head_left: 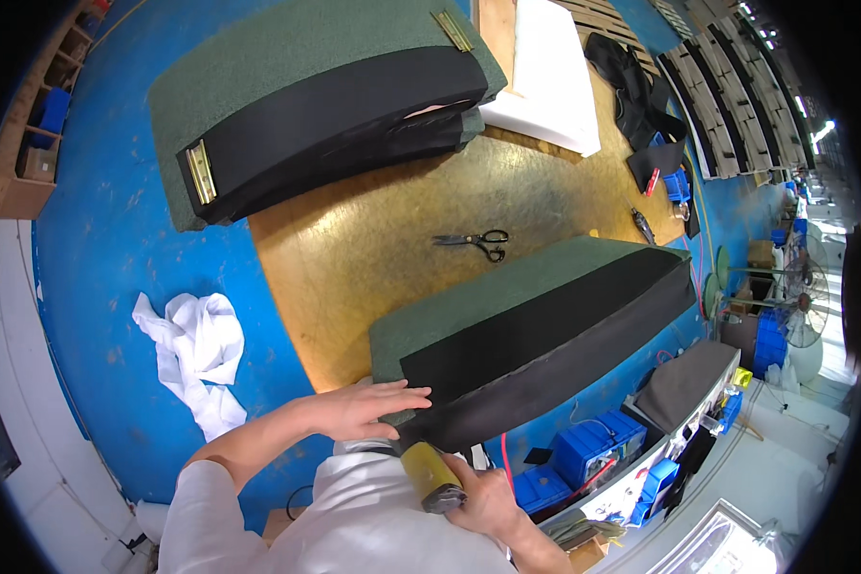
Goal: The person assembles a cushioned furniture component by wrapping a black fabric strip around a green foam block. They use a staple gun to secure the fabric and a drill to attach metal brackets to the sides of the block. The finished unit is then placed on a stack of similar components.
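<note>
In front of me on the table lies an upholstered piece [488, 301] in green fabric, with black cloth [545, 320] along its near side. Fingers stretched out, my left hand [368, 409] rests at its left end, by the corner of the black cloth. Just below that corner, my right hand [486, 499] is closed around a yellow block-like tool with a dark end [429, 474]; its exact kind I cannot make out. Beyond the piece lies a pair of black-handled scissors [474, 242].
Another green and black upholstered piece [335, 120] with brass-coloured brackets stands at the far left. White foam [550, 81] and a dark power tool [643, 226] are on the wooden table [344, 249]. White cloth [196, 354] lies on the blue floor. Blue bins [593, 450] stand at right.
</note>
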Available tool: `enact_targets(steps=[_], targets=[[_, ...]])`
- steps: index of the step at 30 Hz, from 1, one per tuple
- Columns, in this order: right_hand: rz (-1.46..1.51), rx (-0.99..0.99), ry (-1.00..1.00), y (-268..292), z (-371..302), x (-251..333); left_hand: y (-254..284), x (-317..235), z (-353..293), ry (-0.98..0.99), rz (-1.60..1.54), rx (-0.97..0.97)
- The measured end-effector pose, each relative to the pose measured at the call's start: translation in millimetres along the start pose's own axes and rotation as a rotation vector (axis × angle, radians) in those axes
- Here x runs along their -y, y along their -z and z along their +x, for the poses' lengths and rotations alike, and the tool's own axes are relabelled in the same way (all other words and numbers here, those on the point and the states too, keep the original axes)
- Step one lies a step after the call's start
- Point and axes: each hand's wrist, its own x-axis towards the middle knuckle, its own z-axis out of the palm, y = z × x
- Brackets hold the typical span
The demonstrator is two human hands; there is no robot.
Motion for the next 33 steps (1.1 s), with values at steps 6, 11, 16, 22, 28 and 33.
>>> enact_targets(steps=[6,11,16,22,28,33], targets=[[-0.047,0.010,0.033,-14.3,-4.1,0.7,-3.6,12.3,-5.7,0.012,-0.033,0.009],[-0.071,0.034,-0.011,-17.8,0.5,2.5,-6.7,16.8,-7.2,0.005,-0.070,-0.025],[-0.106,0.041,-0.055,-17.3,5.6,10.7,-0.2,15.4,-8.5,0.022,-0.125,-0.012],[0.172,0.010,-0.042,17.4,12.6,-7.1,8.8,8.4,-9.3,0.070,-0.114,-0.076],[0.653,-0.482,-0.160,69.8,-50.9,-97.3,25.2,-28.3,3.9,0.267,0.273,-0.303],[0.356,-0.352,-0.662,104.5,-57.1,-234.6,-16.3,-85.8,85.6,0.298,0.791,-0.575]])
